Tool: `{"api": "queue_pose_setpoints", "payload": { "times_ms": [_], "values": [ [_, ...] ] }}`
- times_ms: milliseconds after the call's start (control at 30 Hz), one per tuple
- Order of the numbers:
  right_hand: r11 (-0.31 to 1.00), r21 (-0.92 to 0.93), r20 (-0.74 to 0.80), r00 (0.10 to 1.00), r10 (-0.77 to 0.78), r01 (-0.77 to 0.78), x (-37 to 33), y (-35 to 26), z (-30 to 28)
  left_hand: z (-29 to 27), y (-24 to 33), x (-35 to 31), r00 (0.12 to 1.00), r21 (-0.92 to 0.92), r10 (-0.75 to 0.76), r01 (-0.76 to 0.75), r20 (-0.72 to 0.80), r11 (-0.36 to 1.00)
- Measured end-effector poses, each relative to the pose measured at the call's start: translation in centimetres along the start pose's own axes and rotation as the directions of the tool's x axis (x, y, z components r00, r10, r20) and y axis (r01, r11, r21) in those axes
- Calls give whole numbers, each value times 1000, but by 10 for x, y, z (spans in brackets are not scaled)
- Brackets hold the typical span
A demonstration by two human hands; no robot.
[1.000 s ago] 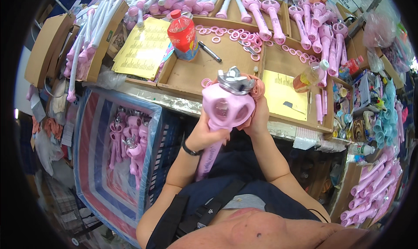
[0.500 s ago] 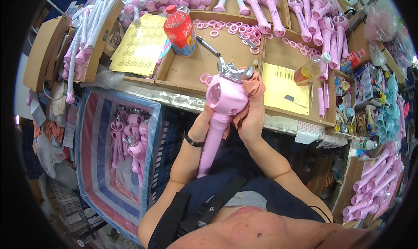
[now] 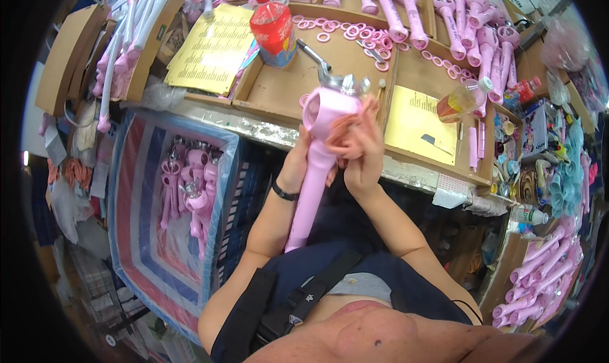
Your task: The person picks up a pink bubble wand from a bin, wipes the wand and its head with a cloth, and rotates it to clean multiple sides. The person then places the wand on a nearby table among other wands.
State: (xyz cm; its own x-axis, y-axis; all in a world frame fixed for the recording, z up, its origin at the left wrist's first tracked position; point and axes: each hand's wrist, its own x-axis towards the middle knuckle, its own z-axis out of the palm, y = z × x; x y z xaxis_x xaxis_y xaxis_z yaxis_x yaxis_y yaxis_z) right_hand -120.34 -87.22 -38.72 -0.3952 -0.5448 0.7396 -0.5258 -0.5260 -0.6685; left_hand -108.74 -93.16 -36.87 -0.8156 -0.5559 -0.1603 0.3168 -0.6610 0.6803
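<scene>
A pink plastic wand [image 3: 309,198] stands tilted in front of my chest, its hollow round head topped by a silver crown [image 3: 344,83]. My left hand [image 3: 294,165] is closed around the neck of the wand, just under the head. In my right hand [image 3: 364,168] is a crumpled orange cloth [image 3: 349,133], pressed against the right side of the wand's head. The cloth covers part of the head and some of my right fingers. Beyond the crown, a black-and-silver pen-like tool [image 3: 313,54] lies in the cardboard tray [image 3: 266,90].
Pink rings [image 3: 377,43] lie scattered in the tray. A red-labelled bottle [image 3: 273,30], yellow printed sheets [image 3: 212,52] and a clear bottle [image 3: 460,103] stand or lie around it. To my lower left, a striped lined basket [image 3: 136,204] holds several crowned wands. More pink wands [image 3: 539,274] are piled at right.
The cloth and my right hand have moved from beside the crown down and left across the wand's head. My left hand keeps its hold. The whole view has shifted slightly.
</scene>
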Motion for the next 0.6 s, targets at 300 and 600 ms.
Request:
{"api": "queue_pose_setpoints", "payload": {
  "times_ms": [300,600],
  "values": [
    [750,383,154,838,524,-540,-4,-17,-18,-27,44,12,908,-84,363,-386,-211,919],
    [981,151,558,830,15,-119,-12,-23,-8,-56,36,15,889,-308,371,-444,-267,842]
  ]
}}
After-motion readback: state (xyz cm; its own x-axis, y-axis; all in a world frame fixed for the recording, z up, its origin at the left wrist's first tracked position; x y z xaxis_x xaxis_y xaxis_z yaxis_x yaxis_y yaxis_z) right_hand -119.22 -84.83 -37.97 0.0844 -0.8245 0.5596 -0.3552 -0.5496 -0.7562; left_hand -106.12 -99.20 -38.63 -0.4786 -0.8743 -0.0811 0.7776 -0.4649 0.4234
